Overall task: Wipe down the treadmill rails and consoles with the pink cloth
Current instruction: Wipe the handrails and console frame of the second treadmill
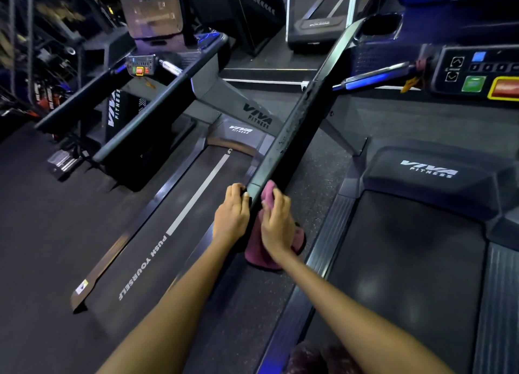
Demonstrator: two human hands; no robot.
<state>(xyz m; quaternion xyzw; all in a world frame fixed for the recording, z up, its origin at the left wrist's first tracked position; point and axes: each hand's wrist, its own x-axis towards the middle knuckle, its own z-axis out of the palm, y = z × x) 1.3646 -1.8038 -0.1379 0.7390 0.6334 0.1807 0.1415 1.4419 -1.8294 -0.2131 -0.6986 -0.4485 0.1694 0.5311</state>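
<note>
Right hand (276,222) clutches pink cloth (268,193) against near end of rail (297,120); left hand (233,213) grips the rail's other side. Rail's long axis runs up-right toward console (477,73), unwiped length ahead of cloth

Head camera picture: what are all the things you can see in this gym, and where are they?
Treadmill belts: two, dark grey, left and right.
Handrail: one, black, centre, between the belts.
Pink cloth: one, at the handrail's near end, under the right hand.
Console: one, black with green and red buttons, upper right.
Small control panel: one, red and green buttons, upper left.
Left hand: grips the handrail's end.
Right hand: holds the pink cloth against the handrail.
</note>
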